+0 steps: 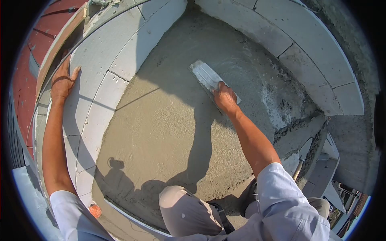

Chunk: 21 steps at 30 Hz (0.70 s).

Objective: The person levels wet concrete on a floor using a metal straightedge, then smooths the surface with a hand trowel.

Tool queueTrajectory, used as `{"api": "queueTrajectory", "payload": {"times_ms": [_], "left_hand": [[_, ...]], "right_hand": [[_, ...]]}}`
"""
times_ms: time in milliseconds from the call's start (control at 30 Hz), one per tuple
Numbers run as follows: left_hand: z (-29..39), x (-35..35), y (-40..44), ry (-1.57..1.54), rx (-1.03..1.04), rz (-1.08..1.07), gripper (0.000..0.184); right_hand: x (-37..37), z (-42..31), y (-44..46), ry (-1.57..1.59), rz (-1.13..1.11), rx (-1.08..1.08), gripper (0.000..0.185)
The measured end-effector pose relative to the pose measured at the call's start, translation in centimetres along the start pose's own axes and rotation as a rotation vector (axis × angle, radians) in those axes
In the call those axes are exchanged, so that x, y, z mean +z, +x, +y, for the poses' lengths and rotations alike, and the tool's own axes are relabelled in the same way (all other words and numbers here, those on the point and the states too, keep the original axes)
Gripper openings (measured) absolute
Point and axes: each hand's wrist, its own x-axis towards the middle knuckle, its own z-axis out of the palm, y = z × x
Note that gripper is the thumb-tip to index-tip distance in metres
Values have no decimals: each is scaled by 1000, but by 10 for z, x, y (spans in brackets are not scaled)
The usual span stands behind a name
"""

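The right hand [226,97] grips the trowel [206,75] on the mortar floor [152,124], toward its far corner. The left hand [63,84], open, rests near the block wall's [98,54] outer edge. Smoothing appears underway; the next stroke likely calls for even pressure.

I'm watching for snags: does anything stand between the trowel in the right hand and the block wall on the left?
Nothing visible does; only partly shadowed mortar lies between the trowel and the left block wall.

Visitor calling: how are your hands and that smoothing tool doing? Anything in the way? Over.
Right hand gripping the float, at the grey mortar. Left hand open, at the block wall. Nothing seen blocking the float; trowel lies off to one side.
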Motion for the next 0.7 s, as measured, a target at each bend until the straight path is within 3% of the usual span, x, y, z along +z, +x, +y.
{"api": "queueTrajectory", "payload": {"times_ms": [33,167,333,433,600,700], "left_hand": [[3,-3,0,-3,-9,-11,74],[10,-14,-1,-18,-34,-57,73],[0,-5,1,-8,-12,-66,76],[6,-14,-1,-17,-25,-96,76],[3,-9,2,21,-40,-110,74],[-2,-3,4,12,-16,-88,74]], "right_hand": [[-20,6,11,-15,7,100,43],[-56,71,42,-57,182,101,47],[-102,190,52,-168,471,287,53],[-155,196,18,-85,670,431,50],[-222,130,-71,47,953,123,38],[-198,202,-58,-217,786,180,35]]}}
